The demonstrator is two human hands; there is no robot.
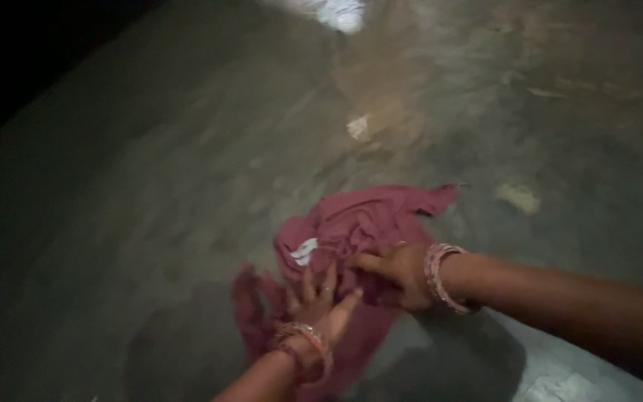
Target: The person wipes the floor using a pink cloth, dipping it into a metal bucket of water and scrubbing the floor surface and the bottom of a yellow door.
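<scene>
A crumpled maroon cloth (366, 219) lies on a wet grey concrete floor (150, 186). A small white patch (305, 251) shows on the cloth. My left hand (320, 301) presses flat on the cloth's near part, fingers spread, with a ring and bangles at the wrist. My right hand (396, 272) reaches in from the right and rests on the cloth's middle, fingers curled into the folds; bangles (440, 277) ring its wrist. Whether the right hand grips the fabric or only presses it is unclear.
The scene is dim. Pale scraps lie on the floor beyond the cloth (359, 126) and to the right (519, 197). A bright whitish object (336, 11) sits at the top edge. The far left is dark.
</scene>
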